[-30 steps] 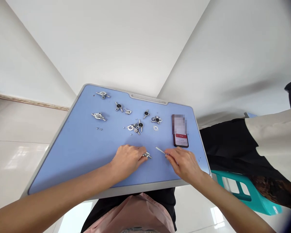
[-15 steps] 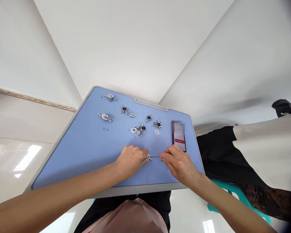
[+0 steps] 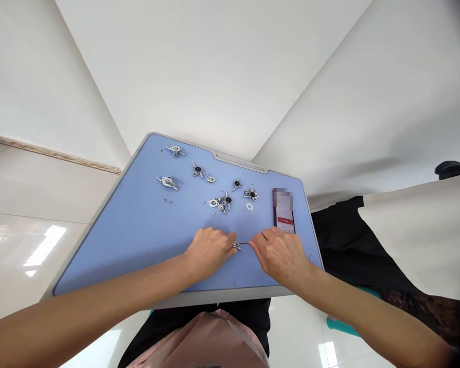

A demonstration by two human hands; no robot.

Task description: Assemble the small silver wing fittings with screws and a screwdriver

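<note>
Head view: the left hand [image 3: 210,250] pinches a small metal fitting [image 3: 236,246] at its fingertips, over the desk [image 3: 130,240]. The right hand [image 3: 281,255], clamped on a thin rod [image 3: 244,243], has come nearer the left; the rod, apart from the fitting a second ago, now reaches it. Beyond the right hand, the phone's [image 3: 285,221] lower end is now covered.

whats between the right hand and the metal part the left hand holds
In the head view, a thin rod, held by the right hand, spans the gap toward the metal part in the left hand.
</note>
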